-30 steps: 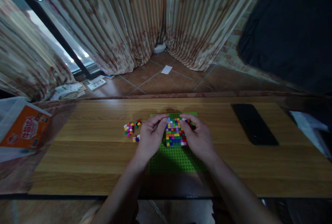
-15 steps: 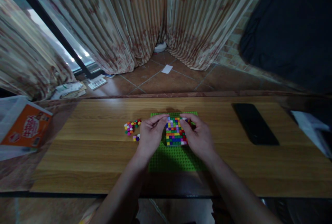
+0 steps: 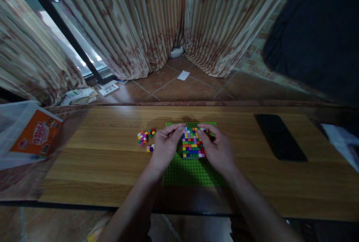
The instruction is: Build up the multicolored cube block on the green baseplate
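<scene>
A square panel of small multicoloured toy bricks (image 3: 192, 143) is over the green studded baseplate (image 3: 185, 174); whether it is attached or lifted I cannot tell. My left hand (image 3: 165, 145) has its thumb and index finger closed at the panel's far left corner. On the opposite side my right hand (image 3: 217, 145) grips the right edge, with its thumb on top and its fingers curled round the far corner. My fingers hide the panel's right edge and part of the baseplate. Loose small bricks (image 3: 143, 137) lie on the table just left of my left hand.
The wooden table (image 3: 106, 152) carries a black phone-like slab (image 3: 280, 137) on the right. At the left stands a clear plastic container with an orange label (image 3: 37, 132). Beyond the table are a tiled floor (image 3: 165, 81), papers (image 3: 80, 94) and striped curtains (image 3: 134, 25).
The whole view has shifted slightly, so everything appears a little further right. Both hands keep nearly the same hold at the brick panel.
</scene>
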A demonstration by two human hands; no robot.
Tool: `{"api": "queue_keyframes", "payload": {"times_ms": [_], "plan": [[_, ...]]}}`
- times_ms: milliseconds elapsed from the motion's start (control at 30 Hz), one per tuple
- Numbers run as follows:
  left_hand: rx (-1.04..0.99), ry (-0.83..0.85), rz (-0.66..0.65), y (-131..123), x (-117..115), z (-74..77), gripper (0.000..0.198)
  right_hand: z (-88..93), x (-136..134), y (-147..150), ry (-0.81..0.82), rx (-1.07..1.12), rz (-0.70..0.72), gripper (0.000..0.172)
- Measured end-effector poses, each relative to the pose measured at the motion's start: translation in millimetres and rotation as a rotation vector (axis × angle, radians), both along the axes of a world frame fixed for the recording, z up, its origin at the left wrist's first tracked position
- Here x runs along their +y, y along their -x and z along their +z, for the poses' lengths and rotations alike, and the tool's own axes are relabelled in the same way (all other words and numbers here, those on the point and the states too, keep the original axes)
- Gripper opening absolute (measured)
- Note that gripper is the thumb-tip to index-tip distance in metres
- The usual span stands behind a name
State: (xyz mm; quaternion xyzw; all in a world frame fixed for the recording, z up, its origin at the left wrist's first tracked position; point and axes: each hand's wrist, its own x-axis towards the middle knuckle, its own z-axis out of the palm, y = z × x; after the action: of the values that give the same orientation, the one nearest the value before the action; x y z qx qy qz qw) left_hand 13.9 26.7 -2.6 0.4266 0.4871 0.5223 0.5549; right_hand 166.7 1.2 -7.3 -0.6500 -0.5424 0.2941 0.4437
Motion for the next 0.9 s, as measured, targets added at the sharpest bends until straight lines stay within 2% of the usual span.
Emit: {"api": "queue_keyframes", "payload": {"times_ms": [100,200,267,400,500,633,733,800,900], "plan": [[0.043,-0.04,0.037,7.6,4.5,2.9,0.026,-0.1,-0.3,-0.1,0.005,0.0,0.007,0.032],[0.201,-0.097,0.067,24.8,11.7,7.9,0.026,0.1,-0.8,-0.4,0.01,-0.003,0.006,0.032],[0.374,-0.135,0.041,41.4,15.9,10.6,0.025,-0.2,-1.1,-1.0,0.018,0.003,0.013,0.033],[0.844,-0.259,0.092,77.0,19.8,10.7,0.023,-1.5,-1.0,-2.5,0.021,-0.006,0.013,0.034],[1.007,-0.333,0.023,92.7,20.8,7.2,0.022,-0.8,-0.6,-2.8,0.021,-0.024,-0.005,0.033],[1.1,-0.415,-0.124,88.6,20.7,3.8,0.015,2.1,-1.1,-2.1,0.026,-0.043,-0.012,0.033],[1.156,-0.485,-0.233,76.6,18.9,2.1,0.018,2.7,-1.6,-1.9,0.031,-0.053,-0.016,0.033],[1.197,-0.507,-0.252,70.9,17.7,-0.2,0.021,1.9,-1.5,-2.1,0.033,-0.051,-0.011,0.034],[1.239,-0.495,-0.207,68.8,17.2,-4.6,0.021,0.4,-0.9,-2.6,0.029,-0.043,-0.006,0.034]]}}
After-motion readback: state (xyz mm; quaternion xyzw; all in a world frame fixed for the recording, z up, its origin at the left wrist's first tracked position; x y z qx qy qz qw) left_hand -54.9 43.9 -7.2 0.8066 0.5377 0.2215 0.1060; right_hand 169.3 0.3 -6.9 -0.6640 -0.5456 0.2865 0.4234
